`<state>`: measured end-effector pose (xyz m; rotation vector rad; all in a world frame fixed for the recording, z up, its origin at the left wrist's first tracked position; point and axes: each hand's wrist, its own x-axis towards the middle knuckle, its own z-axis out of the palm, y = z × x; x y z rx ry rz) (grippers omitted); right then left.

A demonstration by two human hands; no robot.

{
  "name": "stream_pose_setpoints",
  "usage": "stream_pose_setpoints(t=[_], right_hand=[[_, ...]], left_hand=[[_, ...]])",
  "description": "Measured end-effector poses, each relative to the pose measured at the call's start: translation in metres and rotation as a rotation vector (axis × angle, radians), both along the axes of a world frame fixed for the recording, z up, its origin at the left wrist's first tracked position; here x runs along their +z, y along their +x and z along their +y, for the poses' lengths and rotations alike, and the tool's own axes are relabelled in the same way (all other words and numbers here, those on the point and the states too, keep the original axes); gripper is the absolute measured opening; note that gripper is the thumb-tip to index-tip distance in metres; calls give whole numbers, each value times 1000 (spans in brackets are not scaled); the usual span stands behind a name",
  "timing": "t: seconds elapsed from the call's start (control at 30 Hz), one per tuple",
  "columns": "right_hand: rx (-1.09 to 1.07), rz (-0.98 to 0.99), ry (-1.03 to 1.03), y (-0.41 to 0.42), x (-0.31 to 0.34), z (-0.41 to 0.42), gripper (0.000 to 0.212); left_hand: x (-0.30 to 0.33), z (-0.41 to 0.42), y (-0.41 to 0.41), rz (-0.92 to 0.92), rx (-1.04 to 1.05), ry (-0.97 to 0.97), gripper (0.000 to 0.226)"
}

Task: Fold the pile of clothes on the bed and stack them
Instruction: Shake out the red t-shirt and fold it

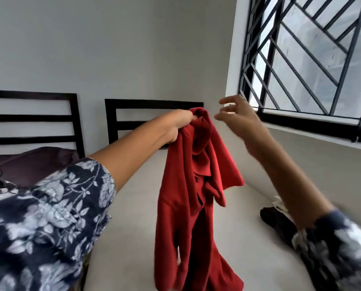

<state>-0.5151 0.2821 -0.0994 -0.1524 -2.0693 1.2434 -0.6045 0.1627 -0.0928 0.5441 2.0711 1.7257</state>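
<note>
Bed [234, 164]: pale mattress, dark clothes [278, 219] lying at its right edge. Red shirt [188, 198]: hangs lengthwise above the mattress, bunched, top edge pinched by left hand [180, 124]. Right hand [236, 116]: empty, fingers spread, just right of that top edge.

Views: one only, worn on the person's head, so nothing is shared with a second view.
Facing: forward along the bed [228, 164] toward the two headboards [154, 106] and the wall, tilted slightly down.
Nearness: close; both forearms reach in from the bottom edge.
Right side: the barred window [312, 59].
Lens: wide, lines bend at edges.
</note>
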Motion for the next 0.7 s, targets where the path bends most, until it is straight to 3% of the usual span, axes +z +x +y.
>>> stream_pose_setpoints(t=[0.07, 0.17, 0.23, 0.3, 0.37, 0.43, 0.53, 0.6, 0.7], right_hand=[[-105, 88, 126, 12, -27, -23, 21], [-148, -55, 290, 13, -58, -52, 51], [-245, -89, 316, 2, -63, -52, 59], [-318, -90, 269, -15, -59, -36, 39], [-337, -112, 246, -29, -53, -11, 24], [-343, -72, 235, -32, -43, 15, 24], [-397, 35, 163, -21, -24, 53, 25], [-451, 61, 133, -11, -9, 76, 27], [-451, 94, 183, -4, 15, 93, 29]], left_hand=[[-1, 6, -2, -26, 88, 109, 32], [1, 15, 3, -23, 146, 190, 33], [5, 14, 8, -54, 163, 255, 31], [12, 8, 13, -130, 147, 342, 29], [19, 0, 10, -117, 134, 299, 25], [24, -13, 0, 66, 242, 156, 23], [25, -43, -33, 517, 588, -161, 31], [26, -58, -50, 688, 743, -365, 41], [36, -60, -54, 701, 717, -186, 32]])
